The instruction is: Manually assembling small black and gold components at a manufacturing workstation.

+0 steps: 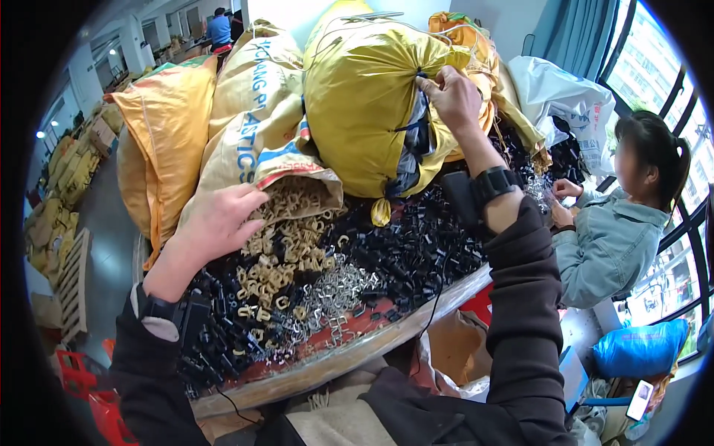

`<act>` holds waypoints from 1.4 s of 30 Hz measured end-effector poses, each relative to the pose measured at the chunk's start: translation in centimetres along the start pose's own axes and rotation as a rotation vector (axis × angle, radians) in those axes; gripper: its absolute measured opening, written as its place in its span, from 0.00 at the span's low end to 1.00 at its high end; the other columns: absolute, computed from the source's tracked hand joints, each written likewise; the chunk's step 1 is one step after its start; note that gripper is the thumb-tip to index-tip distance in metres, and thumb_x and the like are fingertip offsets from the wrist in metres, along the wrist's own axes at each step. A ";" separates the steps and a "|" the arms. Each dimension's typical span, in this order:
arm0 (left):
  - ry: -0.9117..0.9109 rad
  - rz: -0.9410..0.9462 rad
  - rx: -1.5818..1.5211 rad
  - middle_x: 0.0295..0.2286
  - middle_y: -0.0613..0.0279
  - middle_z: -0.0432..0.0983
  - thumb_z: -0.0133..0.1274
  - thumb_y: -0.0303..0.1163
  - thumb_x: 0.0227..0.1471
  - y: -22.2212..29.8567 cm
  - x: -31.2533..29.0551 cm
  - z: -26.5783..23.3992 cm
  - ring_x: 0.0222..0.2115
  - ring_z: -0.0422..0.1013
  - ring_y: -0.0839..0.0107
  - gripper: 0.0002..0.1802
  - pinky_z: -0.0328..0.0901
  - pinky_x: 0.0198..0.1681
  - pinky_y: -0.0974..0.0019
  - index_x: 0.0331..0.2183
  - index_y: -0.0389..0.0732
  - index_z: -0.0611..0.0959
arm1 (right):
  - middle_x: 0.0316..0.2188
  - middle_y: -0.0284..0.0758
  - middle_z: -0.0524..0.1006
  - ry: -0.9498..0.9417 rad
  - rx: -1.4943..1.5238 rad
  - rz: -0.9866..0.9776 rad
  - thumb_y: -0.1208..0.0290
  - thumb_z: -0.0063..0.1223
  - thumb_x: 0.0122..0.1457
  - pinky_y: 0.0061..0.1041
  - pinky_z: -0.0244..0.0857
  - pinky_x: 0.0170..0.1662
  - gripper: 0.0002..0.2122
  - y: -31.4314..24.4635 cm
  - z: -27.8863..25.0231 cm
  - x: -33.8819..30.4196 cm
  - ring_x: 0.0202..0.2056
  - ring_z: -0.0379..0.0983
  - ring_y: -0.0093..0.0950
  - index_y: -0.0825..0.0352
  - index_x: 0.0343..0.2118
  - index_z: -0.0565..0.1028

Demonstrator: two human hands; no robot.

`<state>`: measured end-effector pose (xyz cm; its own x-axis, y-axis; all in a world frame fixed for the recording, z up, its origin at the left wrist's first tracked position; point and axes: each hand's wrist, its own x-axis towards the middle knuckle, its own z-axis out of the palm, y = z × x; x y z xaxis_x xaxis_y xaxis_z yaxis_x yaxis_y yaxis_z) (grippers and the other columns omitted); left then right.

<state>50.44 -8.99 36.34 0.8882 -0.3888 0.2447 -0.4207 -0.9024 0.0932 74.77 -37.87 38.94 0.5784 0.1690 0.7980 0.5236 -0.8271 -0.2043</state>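
Note:
A full yellow sack [357, 97] stands at the back of the table, gathered and tied in several places with dark cord. My right hand [455, 98] pinches at the tied gather on its upper right. My left hand [223, 219] hovers by the open mouth of a white printed sack [242, 123], thumb and fingers apart, holding nothing. Tan C-shaped clips [279, 256] spill from that mouth onto the table. Around them lie shiny metal clips [335, 297] and many small black plastic pieces [424, 234].
An orange sack [178, 126] leans at the left, a white bag [561, 93] at the back right. A person in a pale blue jacket [617, 230] handles small parts at the right. The table's curved edge [357, 353] runs before me. Red stools [78, 379] stand lower left.

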 end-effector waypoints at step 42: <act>0.170 -0.148 -0.168 0.55 0.49 0.42 0.55 0.48 0.39 5.1 28.0 -0.1 0.55 0.45 0.51 0.33 0.47 0.56 0.63 0.48 0.49 0.68 | 0.17 0.26 0.70 -0.394 1.499 0.728 0.72 0.46 0.54 0.10 0.52 0.16 0.03 2.8 4.7 0.2 0.15 0.60 0.13 0.64 0.27 0.70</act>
<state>73.13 -24.48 43.77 0.9045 -0.2050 0.3739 -0.3255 -0.8983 0.2951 79.26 -37.60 35.82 0.9323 0.3158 0.1764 0.0535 0.3617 -0.9307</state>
